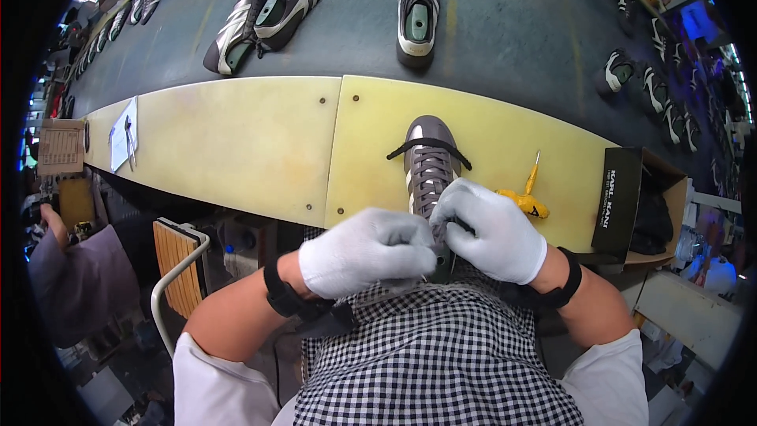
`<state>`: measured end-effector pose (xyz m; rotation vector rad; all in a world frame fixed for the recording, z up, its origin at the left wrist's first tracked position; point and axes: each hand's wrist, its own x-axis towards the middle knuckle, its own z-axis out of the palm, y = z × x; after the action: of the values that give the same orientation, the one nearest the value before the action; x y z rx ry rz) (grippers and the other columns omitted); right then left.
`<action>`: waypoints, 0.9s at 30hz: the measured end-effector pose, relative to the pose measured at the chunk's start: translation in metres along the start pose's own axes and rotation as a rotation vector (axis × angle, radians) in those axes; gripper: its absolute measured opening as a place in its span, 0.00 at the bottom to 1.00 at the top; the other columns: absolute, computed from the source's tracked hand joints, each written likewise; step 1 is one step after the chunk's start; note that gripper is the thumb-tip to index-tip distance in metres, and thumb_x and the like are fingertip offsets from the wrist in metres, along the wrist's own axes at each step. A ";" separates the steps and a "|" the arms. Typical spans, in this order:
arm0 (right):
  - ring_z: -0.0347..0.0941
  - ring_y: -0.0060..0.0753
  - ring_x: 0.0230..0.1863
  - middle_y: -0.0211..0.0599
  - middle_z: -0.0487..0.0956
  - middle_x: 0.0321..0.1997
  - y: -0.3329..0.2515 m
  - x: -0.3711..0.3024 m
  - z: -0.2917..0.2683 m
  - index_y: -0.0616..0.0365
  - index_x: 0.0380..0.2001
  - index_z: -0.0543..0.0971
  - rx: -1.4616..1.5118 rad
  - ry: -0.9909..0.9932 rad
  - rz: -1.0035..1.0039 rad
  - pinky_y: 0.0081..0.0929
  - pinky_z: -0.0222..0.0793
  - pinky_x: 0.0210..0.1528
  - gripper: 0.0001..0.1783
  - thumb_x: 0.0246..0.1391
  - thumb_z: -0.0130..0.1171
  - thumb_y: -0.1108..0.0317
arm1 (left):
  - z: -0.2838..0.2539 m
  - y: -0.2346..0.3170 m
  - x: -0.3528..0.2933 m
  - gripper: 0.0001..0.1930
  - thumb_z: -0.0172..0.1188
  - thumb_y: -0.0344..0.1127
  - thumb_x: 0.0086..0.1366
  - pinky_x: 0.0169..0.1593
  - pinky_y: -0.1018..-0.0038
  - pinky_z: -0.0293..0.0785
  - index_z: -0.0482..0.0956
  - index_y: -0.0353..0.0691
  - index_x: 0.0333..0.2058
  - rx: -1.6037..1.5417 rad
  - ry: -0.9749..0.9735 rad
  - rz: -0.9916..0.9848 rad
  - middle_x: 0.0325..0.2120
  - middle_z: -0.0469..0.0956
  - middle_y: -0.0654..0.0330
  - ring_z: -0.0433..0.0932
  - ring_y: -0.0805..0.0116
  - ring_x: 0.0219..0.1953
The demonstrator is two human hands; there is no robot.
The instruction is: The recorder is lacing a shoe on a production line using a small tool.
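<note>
A dark grey sneaker [432, 170] with pale side stripes lies on the yellow bench, its toe pointing away from me. Dark laces criss-cross its front, and a loose black shoelace [428, 143] is draped over the toe area. At the heel end, my left hand [367, 254], in a white glove, is closed with its fingertips pressed together; what they pinch is hidden. My right hand [490, 229], gloved too, bends its thumb and fingers together over the upper laces, against the shoe's right side. Something dark shows between them, too little to name. The hands cover the shoe's opening.
Right of the shoe lies a tool with a yellow-wrapped handle [527, 196] and thin metal tip. A black-sided box [619, 201] holding dark material stands at the bench's right end. Beyond the yellow bench [236, 142], a dark belt [355, 39] carries several sneakers. A clipboard [124, 136] lies left.
</note>
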<state>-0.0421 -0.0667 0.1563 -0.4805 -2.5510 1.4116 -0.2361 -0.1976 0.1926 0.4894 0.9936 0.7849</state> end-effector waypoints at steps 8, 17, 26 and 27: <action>0.79 0.42 0.28 0.36 0.76 0.29 0.025 0.010 0.012 0.55 0.38 0.74 -0.455 -0.033 -0.252 0.37 0.76 0.31 0.10 0.51 0.60 0.70 | 0.001 -0.007 -0.032 0.14 0.63 0.39 0.67 0.30 0.74 0.71 0.78 0.34 0.27 0.268 -0.200 0.060 0.22 0.79 0.61 0.77 0.71 0.24; 0.82 0.33 0.35 0.39 0.83 0.33 0.000 0.014 -0.004 0.60 0.41 0.80 0.280 -0.036 0.143 0.29 0.78 0.41 0.09 0.65 0.52 0.69 | -0.031 -0.004 -0.011 0.15 0.49 0.40 0.74 0.38 0.79 0.70 0.77 0.33 0.44 -0.161 0.335 0.402 0.27 0.77 0.62 0.73 0.76 0.30; 0.65 0.16 0.20 0.26 0.74 0.24 -0.015 0.024 -0.025 0.61 0.40 0.79 0.606 0.003 0.479 0.17 0.61 0.23 0.18 0.72 0.46 0.58 | -0.003 -0.042 0.034 0.18 0.64 0.33 0.65 0.55 0.66 0.75 0.77 0.34 0.52 0.816 0.521 0.538 0.42 0.79 0.52 0.78 0.56 0.48; 0.65 0.15 0.20 0.26 0.73 0.23 -0.017 0.026 -0.030 0.60 0.40 0.79 0.575 0.020 0.459 0.18 0.61 0.23 0.19 0.73 0.44 0.56 | 0.000 -0.044 0.039 0.18 0.65 0.33 0.64 0.56 0.65 0.74 0.78 0.35 0.51 0.975 0.456 0.646 0.42 0.78 0.52 0.77 0.55 0.50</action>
<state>-0.0600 -0.0421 0.1861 -0.9909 -1.9406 2.1665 -0.2081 -0.1956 0.1413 1.5770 1.6697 0.9673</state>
